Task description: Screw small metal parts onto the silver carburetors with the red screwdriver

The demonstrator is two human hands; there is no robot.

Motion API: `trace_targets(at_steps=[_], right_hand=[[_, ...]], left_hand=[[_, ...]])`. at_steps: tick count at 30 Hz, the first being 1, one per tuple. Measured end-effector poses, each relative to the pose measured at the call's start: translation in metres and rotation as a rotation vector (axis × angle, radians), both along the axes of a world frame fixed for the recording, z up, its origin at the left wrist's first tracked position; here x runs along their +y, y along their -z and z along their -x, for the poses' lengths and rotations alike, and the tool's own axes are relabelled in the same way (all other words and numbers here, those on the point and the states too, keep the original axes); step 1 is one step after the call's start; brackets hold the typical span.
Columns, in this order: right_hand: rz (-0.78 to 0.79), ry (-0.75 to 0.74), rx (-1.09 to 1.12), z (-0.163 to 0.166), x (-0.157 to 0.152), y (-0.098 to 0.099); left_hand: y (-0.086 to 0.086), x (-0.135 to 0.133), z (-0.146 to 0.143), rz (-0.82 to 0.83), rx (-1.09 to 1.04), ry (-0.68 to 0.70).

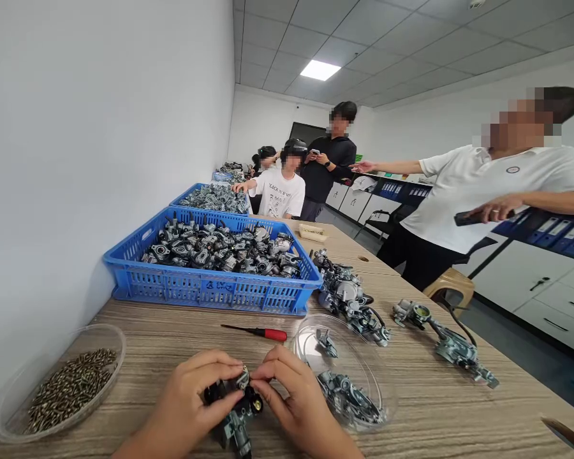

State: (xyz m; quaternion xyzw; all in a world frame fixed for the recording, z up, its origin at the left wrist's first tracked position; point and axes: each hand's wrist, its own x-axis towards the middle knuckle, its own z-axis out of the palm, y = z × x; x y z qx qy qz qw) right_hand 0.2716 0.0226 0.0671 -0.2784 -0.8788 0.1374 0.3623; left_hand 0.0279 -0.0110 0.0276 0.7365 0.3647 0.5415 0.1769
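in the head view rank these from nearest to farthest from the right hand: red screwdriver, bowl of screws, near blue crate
1. Red screwdriver: on the table just beyond the right hand.
2. Near blue crate: farther back, beyond the screwdriver, full of metal parts.
3. Bowl of screws: at the table's far left edge, past the left hand.

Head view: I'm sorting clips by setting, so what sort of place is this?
Probably a small assembly or training workshop: blue crates full of metal carburetor-like parts, a bowl of screws, a screwdriver, and both hands holding one part.
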Motion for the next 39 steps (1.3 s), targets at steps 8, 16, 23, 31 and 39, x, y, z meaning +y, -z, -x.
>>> trace_targets(at_steps=[8, 16, 23, 31, 39], right_hand=[[-0.213, 0.033, -0.102, -0.005, -0.007, -0.002], [-0.172, -0.016, -0.065, -0.004, -0.005, -0.002], [-0.103, -0.033, -0.002, 0.0, -0.004, 0.004], [-0.084, -0.058, 0.018, 0.0, -0.002, 0.008], [-0.109, -0.043, 0.042, 0.002, -0.002, 0.013]], left_hand=[[-0.004, 0.001, -0.004, -0.092, 0.008, -0.06], [-0.004, 0.004, -0.003, -0.165, 0.008, -0.058], [-0.001, 0.002, -0.003, -0.104, -0.018, -0.073], [0.001, 0.0, -0.001, -0.069, -0.006, -0.117], [0.002, -0.002, 0.0, -0.009, -0.005, -0.1]])
